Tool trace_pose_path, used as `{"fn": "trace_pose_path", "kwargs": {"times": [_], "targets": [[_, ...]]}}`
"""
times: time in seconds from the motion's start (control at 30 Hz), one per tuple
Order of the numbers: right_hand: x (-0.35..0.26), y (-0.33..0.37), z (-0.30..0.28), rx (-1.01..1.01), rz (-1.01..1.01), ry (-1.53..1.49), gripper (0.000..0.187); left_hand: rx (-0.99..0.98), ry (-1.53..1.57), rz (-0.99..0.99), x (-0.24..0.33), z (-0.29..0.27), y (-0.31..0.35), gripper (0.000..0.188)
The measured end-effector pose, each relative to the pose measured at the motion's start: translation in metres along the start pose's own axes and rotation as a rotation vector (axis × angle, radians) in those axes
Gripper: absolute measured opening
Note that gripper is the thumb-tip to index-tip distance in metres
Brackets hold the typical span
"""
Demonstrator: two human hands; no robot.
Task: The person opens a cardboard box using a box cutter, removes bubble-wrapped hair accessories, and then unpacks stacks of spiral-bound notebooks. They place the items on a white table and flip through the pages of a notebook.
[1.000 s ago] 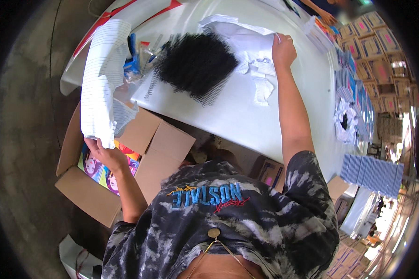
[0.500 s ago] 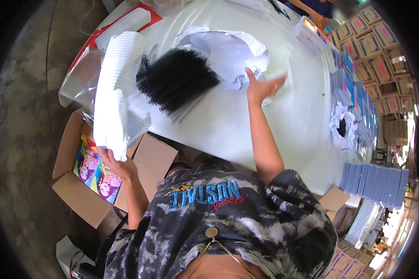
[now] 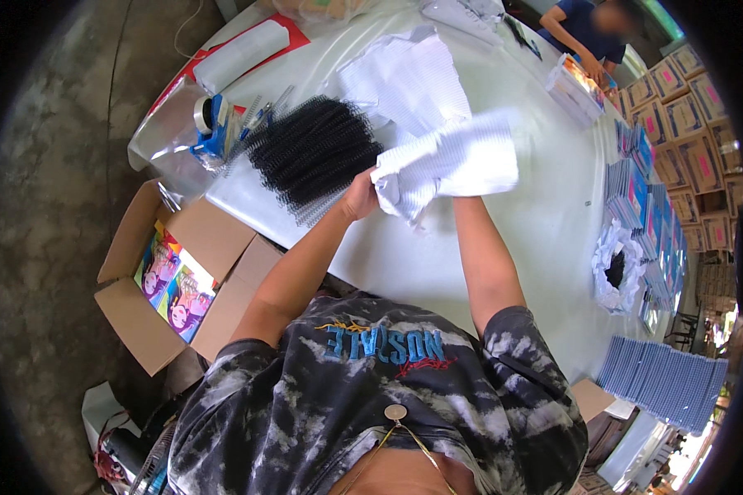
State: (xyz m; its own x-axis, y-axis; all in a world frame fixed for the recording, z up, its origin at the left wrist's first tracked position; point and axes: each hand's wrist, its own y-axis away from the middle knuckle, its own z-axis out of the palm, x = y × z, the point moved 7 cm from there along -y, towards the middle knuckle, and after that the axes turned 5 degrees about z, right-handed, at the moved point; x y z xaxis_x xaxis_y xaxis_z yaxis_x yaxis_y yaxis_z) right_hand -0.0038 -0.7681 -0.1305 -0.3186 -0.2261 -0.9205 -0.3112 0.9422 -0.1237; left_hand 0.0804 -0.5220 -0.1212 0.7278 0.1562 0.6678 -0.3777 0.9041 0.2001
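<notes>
My left hand is closed on the near left end of a crumpled white sheet of paper with faint lines, held above the table. My right forearm reaches up to the same paper, and the paper hides my right hand. Just left of the paper lies a pile of black spiral binding coils. Beyond, another lined white paper lies on the white table.
Left of the coils stands a blue tape dispenser. An open cardboard box with colourful printed items sits below the table's left edge. Stacks of notebooks line the right. A co-worker is at the far right.
My left hand has carried the white paper from the left side to the middle, right of the coils. The tape dispenser is now uncovered. My right hand has gone behind the paper.
</notes>
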Motion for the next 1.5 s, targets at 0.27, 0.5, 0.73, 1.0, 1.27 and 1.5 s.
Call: {"fn": "trace_pose_path", "kwargs": {"times": [0.27,0.5,0.73,1.0,1.27,1.5], "targets": [[-0.029,0.016,-0.085,0.366,0.233,-0.568,0.059,0.11,-0.267,0.366,0.051,-0.049,-0.031,0.052],[-0.007,0.091,-0.235,0.333,0.442,-0.506,0.056,0.098,0.059,0.415,0.118,-0.117,-0.042,0.039],[-0.002,0.2,-0.307,0.231,0.515,-0.374,0.071,-0.42,0.169,0.082,0.107,0.02,-0.015,0.048],[0.001,0.209,-0.319,0.146,0.558,-0.235,0.064,-0.64,-0.586,-0.588,-0.047,0.136,-0.02,0.053],[0.01,0.235,-0.309,0.304,0.661,-0.303,0.085,0.143,-1.722,0.36,0.023,0.139,-0.026,0.051],[-0.018,0.238,-0.222,0.386,0.257,-0.344,0.09,-0.666,-1.476,0.749,0.015,0.193,0.057,0.063]]}}
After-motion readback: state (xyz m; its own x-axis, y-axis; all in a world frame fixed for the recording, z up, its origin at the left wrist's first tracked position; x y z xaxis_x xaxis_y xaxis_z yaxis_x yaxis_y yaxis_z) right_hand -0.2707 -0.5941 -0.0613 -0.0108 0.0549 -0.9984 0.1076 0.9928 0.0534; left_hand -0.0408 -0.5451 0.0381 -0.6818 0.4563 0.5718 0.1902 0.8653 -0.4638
